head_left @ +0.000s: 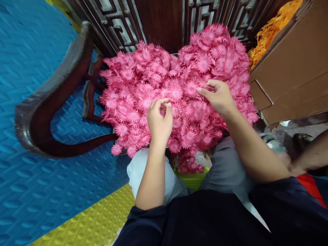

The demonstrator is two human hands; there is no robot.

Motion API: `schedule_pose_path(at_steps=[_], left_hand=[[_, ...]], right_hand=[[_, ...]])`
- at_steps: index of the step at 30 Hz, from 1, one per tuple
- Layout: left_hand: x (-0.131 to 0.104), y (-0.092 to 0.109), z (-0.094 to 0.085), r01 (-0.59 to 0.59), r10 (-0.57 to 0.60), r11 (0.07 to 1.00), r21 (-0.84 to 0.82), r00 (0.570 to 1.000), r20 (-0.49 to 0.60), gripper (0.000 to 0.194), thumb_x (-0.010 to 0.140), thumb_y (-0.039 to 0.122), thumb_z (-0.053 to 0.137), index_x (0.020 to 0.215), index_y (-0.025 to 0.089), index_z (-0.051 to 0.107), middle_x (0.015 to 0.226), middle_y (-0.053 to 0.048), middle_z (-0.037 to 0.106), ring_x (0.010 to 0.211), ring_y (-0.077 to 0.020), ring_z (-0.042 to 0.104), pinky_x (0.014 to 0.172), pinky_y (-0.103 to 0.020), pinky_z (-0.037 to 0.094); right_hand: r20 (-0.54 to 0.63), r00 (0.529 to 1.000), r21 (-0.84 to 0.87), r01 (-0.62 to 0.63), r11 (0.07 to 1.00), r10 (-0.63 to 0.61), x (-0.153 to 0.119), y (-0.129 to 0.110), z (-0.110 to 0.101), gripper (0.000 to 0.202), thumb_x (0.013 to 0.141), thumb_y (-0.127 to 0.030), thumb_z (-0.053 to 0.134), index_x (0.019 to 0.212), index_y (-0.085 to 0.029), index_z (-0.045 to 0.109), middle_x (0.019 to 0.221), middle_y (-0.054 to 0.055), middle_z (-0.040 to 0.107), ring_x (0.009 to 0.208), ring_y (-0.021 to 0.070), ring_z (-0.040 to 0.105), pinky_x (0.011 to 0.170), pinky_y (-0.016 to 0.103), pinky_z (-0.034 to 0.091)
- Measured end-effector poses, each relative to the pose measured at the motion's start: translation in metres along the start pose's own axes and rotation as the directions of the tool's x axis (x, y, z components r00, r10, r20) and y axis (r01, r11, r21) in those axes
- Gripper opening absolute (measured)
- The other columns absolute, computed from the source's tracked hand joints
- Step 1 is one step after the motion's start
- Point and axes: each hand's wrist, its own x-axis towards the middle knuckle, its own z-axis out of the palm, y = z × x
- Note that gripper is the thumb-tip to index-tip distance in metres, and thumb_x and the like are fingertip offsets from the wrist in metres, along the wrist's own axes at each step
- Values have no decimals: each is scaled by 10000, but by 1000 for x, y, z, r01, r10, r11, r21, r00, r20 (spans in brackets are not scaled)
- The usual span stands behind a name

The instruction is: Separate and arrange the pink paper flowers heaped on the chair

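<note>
A large heap of pink artificial flower heads (153, 73) with thin pointed petals lies in front of me, hiding most of what supports it. Over the near middle of the heap is my left hand (160, 118), its fingers curled and the thumb tip against the index finger; anything in that pinch is too small to make out. My right hand (220, 97) is farther right, thumb and forefinger drawn together at the edge of a pink flower head (191, 88). Whether it grips that flower cannot be told.
A dark curved wooden armrest (48, 99) juts out at left above a blue textured mat (23, 191). Carved dark wood panels (162, 24) stand behind. At right are a cardboard box (294, 68), orange material (274, 30) and another person's arm (312, 153). A green container (192, 179) sits between my knees.
</note>
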Motion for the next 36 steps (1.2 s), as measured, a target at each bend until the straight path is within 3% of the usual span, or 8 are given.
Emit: schedule_pose_path(at_steps=[3, 6, 10, 18, 22, 30, 32, 36], left_hand=[[-2, 5, 4, -67, 57, 976, 209, 997, 55, 294, 835, 243, 540, 1115, 211, 624, 1215, -97, 625, 1181, -262, 525, 1051, -443, 364], [-1, 3, 16, -207, 146, 927, 314, 967, 208, 430, 844, 162, 476, 1259, 242, 553, 1417, -69, 499, 1343, -289, 385, 1133, -494, 242], [1, -3, 31, -257, 146, 903, 344, 937, 316, 374, 869, 179, 426, 1193, 233, 604, 1329, -76, 571, 1350, -313, 369, 1159, -536, 170], [3, -19, 3, -133, 54, 876, 463, 982, 179, 314, 789, 287, 593, 1083, 202, 663, 1187, -141, 623, 1253, -397, 412, 1120, -614, 178], [4, -28, 2, -82, 29, 896, 437, 991, 127, 248, 754, 285, 639, 989, 215, 680, 1144, -134, 642, 1218, -401, 428, 1102, -647, 179], [6, -20, 3, -14, 11, 938, 345, 1000, 11, 166, 780, 297, 623, 923, 232, 678, 1092, -125, 659, 1205, -375, 439, 1108, -643, 144], [7, -15, 0, -8, 11, 941, 337, 1000, -6, 165, 815, 300, 582, 928, 225, 676, 1083, -116, 669, 1197, -357, 453, 1110, -620, 152], [8, -9, -6, 13, 3, 957, 289, 999, -52, 174, 843, 278, 539, 931, 216, 676, 1059, -97, 682, 1141, -316, 503, 1062, -533, 272]], right_hand=[[119, 990, 41, 75, 996, -80, -4, -5, 11, 115, 786, -327, 635, 803, -215, 649, 829, 30, 622, 864, 192, 573, 846, 371, 455], [242, 960, -150, 183, 972, -143, -12, -7, 26, 210, 749, -284, 676, 945, -211, 685, 1024, 75, 672, 1000, 243, 591, 957, 429, 428], [217, 969, -331, 189, 924, -120, -15, 2, 31, 328, 771, -299, 649, 1084, -203, 665, 1160, 102, 655, 1114, 285, 565, 1012, 473, 399], [214, 977, -589, 123, 799, 8, 1, 23, 24, 201, 787, -312, 605, 905, -182, 702, 1106, 131, 665, 1076, 326, 568, 949, 506, 416], [21, 1000, -632, 11, 775, 3, 9, 30, 21, 193, 822, -262, 510, 816, -165, 677, 930, 135, 671, 919, 288, 598, 846, 456, 460], [-336, 928, -655, -108, 748, -160, 19, 29, 9, 411, 908, -381, 399, 1243, -166, 501, 1200, 186, 505, 1163, 350, 482, 917, 567, 397], [-307, 936, -644, -69, 762, -175, 16, 10, 20, 437, 902, -330, 407, 1306, -167, 450, 1286, 199, 448, 1238, 362, 421, 970, 569, 356], [-36, 983, -560, 131, 818, -182, 12, -14, 48, 416, 847, -269, 474, 1255, -194, 512, 1240, 150, 533, 1191, 330, 462, 1000, 536, 355]])
